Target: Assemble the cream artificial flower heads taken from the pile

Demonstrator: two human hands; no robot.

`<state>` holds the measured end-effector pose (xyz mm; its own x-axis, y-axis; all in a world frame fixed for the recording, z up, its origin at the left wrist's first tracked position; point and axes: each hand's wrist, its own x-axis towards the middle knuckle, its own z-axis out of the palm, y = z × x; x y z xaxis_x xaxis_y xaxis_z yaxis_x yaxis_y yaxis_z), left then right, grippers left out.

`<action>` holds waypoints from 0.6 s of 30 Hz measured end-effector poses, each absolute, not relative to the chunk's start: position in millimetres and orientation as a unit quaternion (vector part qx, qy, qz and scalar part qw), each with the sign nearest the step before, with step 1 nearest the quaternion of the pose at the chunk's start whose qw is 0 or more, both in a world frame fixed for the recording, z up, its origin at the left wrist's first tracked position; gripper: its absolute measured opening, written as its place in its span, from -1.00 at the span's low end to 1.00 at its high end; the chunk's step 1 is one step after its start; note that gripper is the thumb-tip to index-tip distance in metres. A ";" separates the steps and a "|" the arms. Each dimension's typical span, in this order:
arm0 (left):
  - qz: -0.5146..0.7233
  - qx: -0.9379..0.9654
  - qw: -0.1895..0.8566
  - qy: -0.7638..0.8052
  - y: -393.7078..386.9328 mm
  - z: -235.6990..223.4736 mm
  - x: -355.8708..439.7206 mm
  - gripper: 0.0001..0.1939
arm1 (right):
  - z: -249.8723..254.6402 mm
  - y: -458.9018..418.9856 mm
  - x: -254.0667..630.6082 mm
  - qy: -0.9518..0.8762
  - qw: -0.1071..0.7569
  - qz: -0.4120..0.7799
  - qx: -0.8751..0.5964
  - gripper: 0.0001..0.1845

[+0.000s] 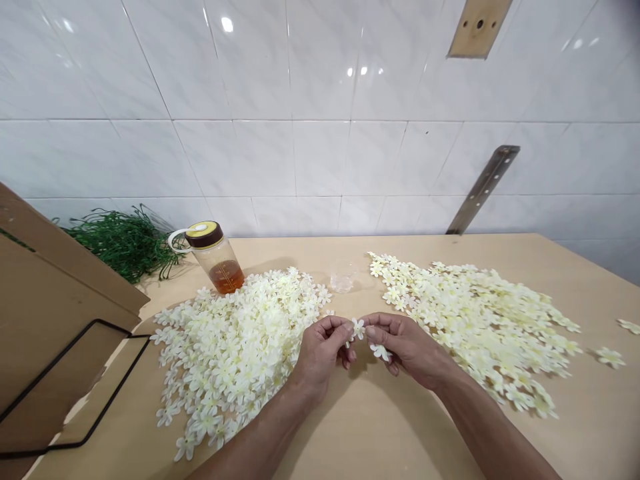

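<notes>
Near the middle of the table, my left hand (pixel 325 350) pinches a small white artificial flower (pixel 359 328) between thumb and forefinger. Close beside it, my right hand (pixel 407 347) is closed, its fingertips at the flower's other side. Another white flower (pixel 380 352) sticks out below my right thumb, held in that hand. To the left lies a thick heap of loose white flowers (pixel 235 353). On the right, a flatter spread of cream flowers (pixel 480 320) covers the table. Behind my hands stands a small clear cup (pixel 343 277).
A bottle of brown liquid (pixel 215 260) stands behind the left heap. Green artificial stems (pixel 125 243) lie at the back left, next to a cardboard box (pixel 55 320) and a black wire frame (pixel 115 387). A metal bracket (pixel 483 190) leans at the tiled wall (pixel 320 160).
</notes>
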<state>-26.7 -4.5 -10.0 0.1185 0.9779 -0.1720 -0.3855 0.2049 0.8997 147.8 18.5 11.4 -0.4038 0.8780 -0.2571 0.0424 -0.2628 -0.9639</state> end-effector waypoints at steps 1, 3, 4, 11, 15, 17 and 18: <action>0.515 0.367 0.652 0.419 -4.6 -10.9 -26.2 -0.72 | 11.9 17.9 146.8 -0.521 0.307 0.663 -0.442 -0.59; 0.504 0.387 0.638 0.435 -4.9 -12.1 -25.1 -0.70 | 12.0 16.9 144.9 -0.527 0.296 0.664 -0.439 -0.61; 0.499 0.396 0.629 0.446 -5.0 -12.5 -24.4 -0.70 | 11.5 16.6 144.3 -0.530 0.297 0.660 -0.442 -0.61; 0.517 0.417 0.586 0.465 -5.1 -12.8 -21.0 -0.68 | 6.1 18.6 144.9 -0.528 0.331 0.635 -0.456 -0.60; 0.513 0.430 0.569 0.478 -4.5 -13.8 -20.3 -0.67 | 5.5 19.4 146.3 -0.529 0.351 0.627 -0.452 -0.63; 0.503 0.449 0.551 0.492 -6.1 -15.0 -19.2 -0.68 | 4.6 20.4 149.2 -0.542 0.359 0.605 -0.459 -0.62; 0.495 0.462 0.541 0.498 -7.5 -15.7 -18.6 -0.69 | 4.3 21.6 151.3 -0.550 0.361 0.590 -0.469 -0.61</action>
<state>-18.6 -7.5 -15.7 0.0132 0.9966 -0.0810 -0.0757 0.0818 0.9938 151.3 21.6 4.3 -0.2993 0.9412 -0.1566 0.0901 -0.1355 -0.9867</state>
